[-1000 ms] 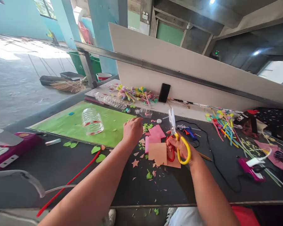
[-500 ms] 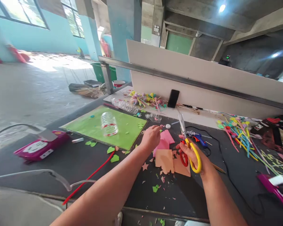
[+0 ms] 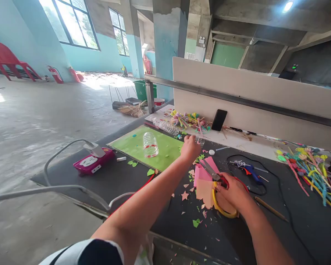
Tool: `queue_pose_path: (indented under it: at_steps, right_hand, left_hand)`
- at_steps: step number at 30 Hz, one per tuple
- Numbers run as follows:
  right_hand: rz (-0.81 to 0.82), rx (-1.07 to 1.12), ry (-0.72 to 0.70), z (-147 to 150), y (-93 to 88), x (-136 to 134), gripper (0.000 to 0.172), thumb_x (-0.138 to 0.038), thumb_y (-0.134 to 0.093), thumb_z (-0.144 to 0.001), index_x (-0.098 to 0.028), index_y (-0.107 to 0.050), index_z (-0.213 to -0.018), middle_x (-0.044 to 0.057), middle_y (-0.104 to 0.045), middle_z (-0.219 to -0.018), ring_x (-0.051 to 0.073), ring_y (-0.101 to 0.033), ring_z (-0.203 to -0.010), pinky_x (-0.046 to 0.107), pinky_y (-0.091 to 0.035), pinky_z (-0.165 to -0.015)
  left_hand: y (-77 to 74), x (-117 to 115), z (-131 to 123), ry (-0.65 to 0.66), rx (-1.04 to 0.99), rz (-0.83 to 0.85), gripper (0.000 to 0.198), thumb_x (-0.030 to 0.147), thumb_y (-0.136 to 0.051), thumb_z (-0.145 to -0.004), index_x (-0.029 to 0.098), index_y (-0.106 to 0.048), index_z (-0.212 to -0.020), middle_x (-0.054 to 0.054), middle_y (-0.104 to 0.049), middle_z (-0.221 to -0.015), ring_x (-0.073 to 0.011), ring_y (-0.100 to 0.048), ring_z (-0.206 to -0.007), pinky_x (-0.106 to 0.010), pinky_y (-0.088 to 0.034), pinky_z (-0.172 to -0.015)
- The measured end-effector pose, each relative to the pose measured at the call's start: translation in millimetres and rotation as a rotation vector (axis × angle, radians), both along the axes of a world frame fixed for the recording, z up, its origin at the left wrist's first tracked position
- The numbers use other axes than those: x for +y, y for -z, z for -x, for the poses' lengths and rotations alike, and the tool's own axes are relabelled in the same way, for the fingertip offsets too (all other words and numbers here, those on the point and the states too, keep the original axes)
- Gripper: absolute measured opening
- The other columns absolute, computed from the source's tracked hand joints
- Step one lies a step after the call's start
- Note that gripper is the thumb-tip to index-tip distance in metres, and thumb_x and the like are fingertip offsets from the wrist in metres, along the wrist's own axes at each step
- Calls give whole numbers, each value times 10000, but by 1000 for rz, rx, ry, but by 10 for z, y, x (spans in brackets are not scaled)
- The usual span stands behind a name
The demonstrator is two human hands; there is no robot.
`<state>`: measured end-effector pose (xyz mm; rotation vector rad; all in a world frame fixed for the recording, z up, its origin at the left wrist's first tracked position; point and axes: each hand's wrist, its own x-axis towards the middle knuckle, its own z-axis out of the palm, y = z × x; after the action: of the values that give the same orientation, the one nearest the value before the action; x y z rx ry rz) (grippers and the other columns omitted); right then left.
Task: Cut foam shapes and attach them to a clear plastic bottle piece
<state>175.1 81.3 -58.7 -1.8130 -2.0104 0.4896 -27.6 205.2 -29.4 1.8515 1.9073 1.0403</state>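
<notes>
My left hand [image 3: 191, 148] reaches across the table, its fingers curled over a small clear plastic bottle piece [image 3: 200, 141]; part of that piece is hidden behind the hand. In my right hand [image 3: 233, 189] is a pair of scissors [image 3: 208, 170] with red and yellow handles, blades pointing to the far left over the paper. Beneath them lie pink paper [image 3: 200, 177] and orange paper [image 3: 204, 191] with notched edges. An orange paper star [image 3: 184, 195] and green scraps [image 3: 196, 223] are scattered nearby.
A cut clear bottle [image 3: 150, 144] stands on a green sheet [image 3: 127, 141]. A purple power strip [image 3: 93, 162] with a cable sits left. A blue glue gun [image 3: 253, 173], a white cap [image 3: 211, 152], a phone [image 3: 219, 120] and colourful pipe cleaners [image 3: 311, 165] lie beyond.
My left hand has moved forward onto the bottle piece. The scissors have swung down from upright to pointing left over the paper. The view has turned left.
</notes>
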Motion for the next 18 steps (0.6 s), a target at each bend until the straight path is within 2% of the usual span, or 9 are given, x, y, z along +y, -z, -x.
queue_pose_path:
  at_steps: [3,6,9,13,16,18]
  right_hand:
    - [-3,-181,-20,-15,-22,-16,376,-326,-567,-834,-250,-620,-1199,111,-719,-1123,296,-668,-1023,377,-482,-822]
    - [13,-333,24,-38,-82,-49,392,-409,-551,-857,-270,-638,-1213,124,-744,-1072,325,-696,-950,379,-478,-731]
    - [8,-415,65,-33,-149,-93,358,-431,-502,-890,-295,-659,-1181,103,-769,-966,317,-717,-867,356,-458,-648]
    - [-48,-480,56,-11,-174,-131,291,-427,-470,-915,-309,-710,-1029,74,-764,-883,297,-718,-813,332,-436,-601]
    - [-141,-470,55,-27,-129,-110,289,-399,-471,-924,-284,-736,-913,75,-737,-830,283,-702,-813,331,-449,-622]
    - [-259,-391,57,-55,-85,-72,262,-354,-494,-919,-256,-732,-967,81,-723,-852,281,-682,-860,343,-474,-679]
  left_hand:
    - [-120,253,-95,-39,37,52,512,366,-590,-788,212,-525,-1272,-166,-417,-1434,-351,-528,-1193,-449,-452,-925]
    - [-104,495,-200,-84,64,110,547,421,-638,-748,195,-546,-1238,-184,-444,-1413,-409,-457,-1247,-535,-397,-966]
    - [-18,662,-245,-110,66,164,423,292,-628,-757,194,-583,-1166,-174,-551,-1313,-376,-472,-1241,-528,-391,-974]
    - [30,730,-163,-118,28,173,302,191,-563,-785,195,-635,-1078,-166,-613,-1255,-337,-504,-1231,-466,-422,-956]
    - [-59,702,-21,-112,-39,168,257,185,-539,-798,181,-672,-1017,-179,-654,-1188,-319,-575,-1166,-413,-456,-914]
    - [-172,654,65,-99,-104,164,239,197,-522,-816,168,-684,-989,-182,-672,-1154,-309,-611,-1122,-390,-473,-887]
